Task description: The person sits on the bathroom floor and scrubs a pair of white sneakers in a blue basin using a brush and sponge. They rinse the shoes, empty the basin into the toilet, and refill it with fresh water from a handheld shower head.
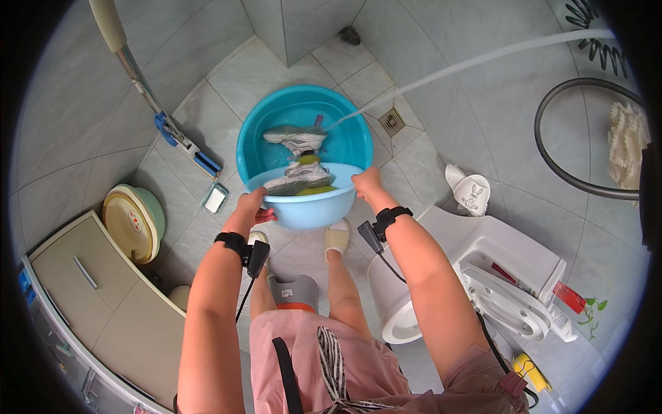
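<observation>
My left hand (254, 207) and my right hand (366, 182) grip opposite sides of a light blue plastic basin (315, 209). It is tilted towards a larger teal plastic tub (305, 95) on the floor. At the light blue basin's far edge lie a grey and white sneaker (300, 178) and something yellow-green (316, 190). Another grey and white sneaker (295, 137) is in the teal tub, beside a small purple item (318, 120). A stream of water (455, 66) arcs from the upper right into the teal tub.
A floor drain (392, 122) lies right of the tub. At the left are a mop (170, 129), a soap dish (215, 197), stacked basins (132, 222) and a cabinet (98, 279). A grey stool (295, 291) stands behind my feet, and a white toilet (439, 248) at the right.
</observation>
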The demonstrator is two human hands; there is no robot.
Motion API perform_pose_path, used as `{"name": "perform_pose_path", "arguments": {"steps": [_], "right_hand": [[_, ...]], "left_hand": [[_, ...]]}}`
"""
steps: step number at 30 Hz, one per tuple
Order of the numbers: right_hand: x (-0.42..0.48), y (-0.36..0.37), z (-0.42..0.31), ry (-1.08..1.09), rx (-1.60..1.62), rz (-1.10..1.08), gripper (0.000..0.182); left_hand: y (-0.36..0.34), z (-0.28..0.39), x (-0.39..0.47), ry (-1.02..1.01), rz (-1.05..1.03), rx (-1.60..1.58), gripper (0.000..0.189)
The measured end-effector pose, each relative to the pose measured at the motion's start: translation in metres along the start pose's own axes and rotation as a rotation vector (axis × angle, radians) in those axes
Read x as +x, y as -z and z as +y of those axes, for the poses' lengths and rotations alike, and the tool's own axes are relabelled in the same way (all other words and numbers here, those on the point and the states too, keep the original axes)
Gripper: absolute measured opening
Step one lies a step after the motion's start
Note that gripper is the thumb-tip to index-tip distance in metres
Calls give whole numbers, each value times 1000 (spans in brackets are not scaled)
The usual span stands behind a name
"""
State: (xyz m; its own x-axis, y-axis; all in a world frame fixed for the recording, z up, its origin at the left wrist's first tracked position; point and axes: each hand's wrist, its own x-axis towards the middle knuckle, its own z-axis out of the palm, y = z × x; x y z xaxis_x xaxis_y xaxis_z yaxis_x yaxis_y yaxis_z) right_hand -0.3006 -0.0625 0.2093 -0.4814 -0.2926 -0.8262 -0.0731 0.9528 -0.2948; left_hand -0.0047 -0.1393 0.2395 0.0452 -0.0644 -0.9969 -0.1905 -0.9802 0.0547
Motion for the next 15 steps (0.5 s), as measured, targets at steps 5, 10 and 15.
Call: {"name": "perform_pose_path", "arguments": {"steps": [5,10,15], "right_hand": [[-14,-7,10,-23,-49,27,12],[-25,10,8,-42,124,-58,8],[-58,20,8,-66,52,-106,15]], "left_hand": [[7,-12,1,-38,-11,21,42],[2,7,-28,-119,56,89,40],[10,-16,-33,-20,-30,103,41]]}}
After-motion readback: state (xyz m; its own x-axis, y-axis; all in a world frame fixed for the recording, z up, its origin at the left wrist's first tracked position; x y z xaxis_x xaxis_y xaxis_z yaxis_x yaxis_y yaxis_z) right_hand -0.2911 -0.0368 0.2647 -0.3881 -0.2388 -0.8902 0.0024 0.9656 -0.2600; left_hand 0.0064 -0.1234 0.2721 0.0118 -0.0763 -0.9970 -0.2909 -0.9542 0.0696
